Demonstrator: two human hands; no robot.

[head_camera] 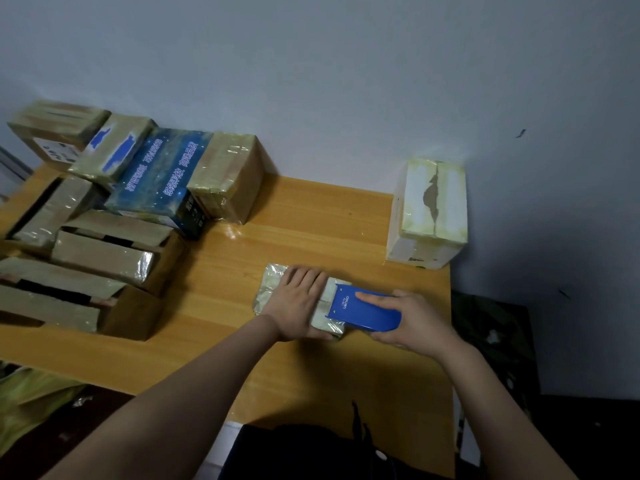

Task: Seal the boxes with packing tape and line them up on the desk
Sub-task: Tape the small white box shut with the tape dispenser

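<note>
Taping is in hand towards the right of the desk (pixel 311 216); the left hand (pixel 298 303) lies flat, fingers straight, pressing the small box (pixel 273 287) down; the right hand (pixel 412 322) grips the blue tape dispenser (pixel 363 311), fingers curled round it, on the box's right end; next, I judge, a steady draw along the seam, then a cut.
</note>
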